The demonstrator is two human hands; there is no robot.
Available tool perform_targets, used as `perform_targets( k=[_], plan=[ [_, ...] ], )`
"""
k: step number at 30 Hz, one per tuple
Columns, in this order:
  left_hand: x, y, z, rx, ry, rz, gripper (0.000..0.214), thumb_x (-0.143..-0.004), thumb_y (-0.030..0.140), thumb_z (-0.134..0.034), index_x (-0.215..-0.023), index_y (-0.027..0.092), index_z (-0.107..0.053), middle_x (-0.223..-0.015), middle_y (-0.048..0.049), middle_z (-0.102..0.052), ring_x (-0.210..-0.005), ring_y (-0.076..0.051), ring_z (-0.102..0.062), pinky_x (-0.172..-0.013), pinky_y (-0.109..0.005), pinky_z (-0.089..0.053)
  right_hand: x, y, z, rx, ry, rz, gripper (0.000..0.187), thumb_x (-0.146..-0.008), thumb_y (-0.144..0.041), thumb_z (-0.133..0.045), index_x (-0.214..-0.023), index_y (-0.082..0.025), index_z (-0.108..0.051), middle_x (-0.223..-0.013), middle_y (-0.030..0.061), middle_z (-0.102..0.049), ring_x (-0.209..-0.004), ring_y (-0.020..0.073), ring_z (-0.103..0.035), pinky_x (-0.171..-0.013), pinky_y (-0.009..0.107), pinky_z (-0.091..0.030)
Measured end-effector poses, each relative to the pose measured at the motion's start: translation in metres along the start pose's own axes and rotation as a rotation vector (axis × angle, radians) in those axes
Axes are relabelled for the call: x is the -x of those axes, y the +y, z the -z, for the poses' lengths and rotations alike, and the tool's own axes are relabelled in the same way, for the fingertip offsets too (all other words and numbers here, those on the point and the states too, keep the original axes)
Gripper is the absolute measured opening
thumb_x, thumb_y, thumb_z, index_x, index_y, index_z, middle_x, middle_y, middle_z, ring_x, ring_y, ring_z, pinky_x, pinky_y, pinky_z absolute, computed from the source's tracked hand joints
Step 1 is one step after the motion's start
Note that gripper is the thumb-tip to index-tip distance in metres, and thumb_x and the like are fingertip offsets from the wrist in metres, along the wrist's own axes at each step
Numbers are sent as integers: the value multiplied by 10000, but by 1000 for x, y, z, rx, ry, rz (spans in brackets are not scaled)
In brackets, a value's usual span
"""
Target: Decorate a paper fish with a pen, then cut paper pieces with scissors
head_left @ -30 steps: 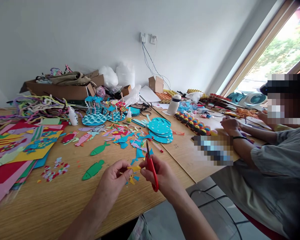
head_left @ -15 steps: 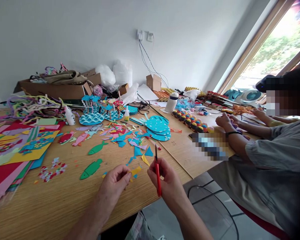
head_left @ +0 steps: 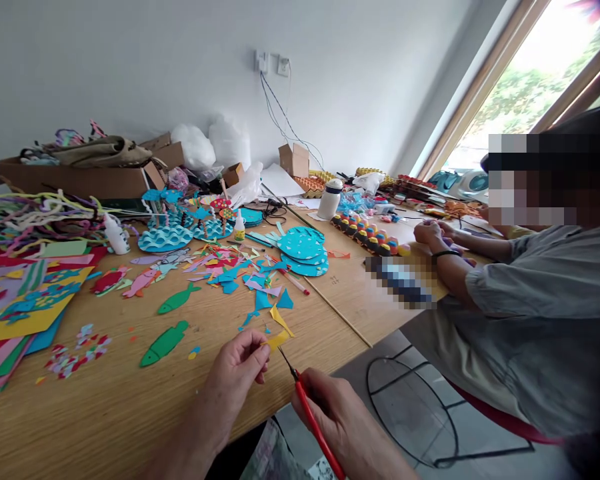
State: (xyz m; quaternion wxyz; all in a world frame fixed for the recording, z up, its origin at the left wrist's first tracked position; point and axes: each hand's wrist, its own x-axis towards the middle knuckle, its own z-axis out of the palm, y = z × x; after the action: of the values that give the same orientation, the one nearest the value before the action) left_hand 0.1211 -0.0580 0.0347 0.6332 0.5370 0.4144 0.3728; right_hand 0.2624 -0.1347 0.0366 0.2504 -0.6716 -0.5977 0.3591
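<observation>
Between the thumb and fingers of my left hand [head_left: 243, 367] is pinched a small piece of yellow paper [head_left: 279, 341]. My right hand [head_left: 333, 410] is closed on red-handled scissors [head_left: 307, 407], whose dark tips point up and left at the yellow paper's right side. Whether the blades touch the paper I cannot tell. On the table left of my hands lie two green paper fish [head_left: 165, 343]. Beyond the hands are yellow offcuts [head_left: 281, 320] and blue paper scraps [head_left: 264, 300].
Stacked coloured paper [head_left: 35, 313] covers the table's left side. Behind are blue ornaments [head_left: 165, 237], a glue bottle [head_left: 239, 227] and blue paper discs [head_left: 303, 250]. A thin wooden stick [head_left: 340, 313] lies to the right. A person in grey [head_left: 540, 267] sits at the right.
My right hand has turned the scissors from upright to pointing left, bringing their tips to the yellow paper. My left hand keeps its pinch. The whole view has shifted slightly.
</observation>
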Motion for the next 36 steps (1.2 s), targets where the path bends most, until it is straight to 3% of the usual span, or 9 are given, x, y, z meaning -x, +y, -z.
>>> perform_targets(
  k=[20,24,28,32,36],
  plan=[
    [-8,-9,-9,33,-21,102,188,-638,358,-586,-632,188,-505,-515,63,-487,-457,-94,-435,-437,-204,-337,-8,12,-2,-21,75,-23,334,-864,-373,-367,-584,-195,-402,-504,-32,-440,-481,100,-377,-428,208,-240],
    [-7,-7,-5,49,7,109,200,-622,344,-592,-719,175,-550,-536,58,-517,-483,-97,-462,-462,-205,-352,-9,7,7,-48,97,-21,323,-856,-385,-390,-597,-193,-417,-518,-39,-424,-494,100,-367,-442,212,-246],
    [-7,-6,3,41,14,89,202,-600,323,-604,-726,172,-558,-507,69,-503,-472,-91,-449,-464,-206,-352,-19,-5,12,-154,173,49,149,-778,-312,-520,-706,-186,-482,-614,-42,-463,-566,105,-401,-506,212,-309],
    [-7,-7,12,-14,-13,60,178,-593,321,-612,-672,185,-529,-471,85,-465,-436,-85,-419,-430,-201,-325,-38,-18,6,-260,199,109,104,-700,-198,-557,-797,-178,-523,-668,-32,-507,-606,114,-449,-557,222,-351],
    [-3,-5,20,-36,-33,51,175,-602,329,-616,-626,190,-513,-483,73,-473,-444,-91,-421,-433,-207,-323,-54,-25,-5,-300,140,185,101,-674,-148,-530,-743,-187,-467,-650,-37,-497,-583,110,-440,-543,222,-350]
  ],
)
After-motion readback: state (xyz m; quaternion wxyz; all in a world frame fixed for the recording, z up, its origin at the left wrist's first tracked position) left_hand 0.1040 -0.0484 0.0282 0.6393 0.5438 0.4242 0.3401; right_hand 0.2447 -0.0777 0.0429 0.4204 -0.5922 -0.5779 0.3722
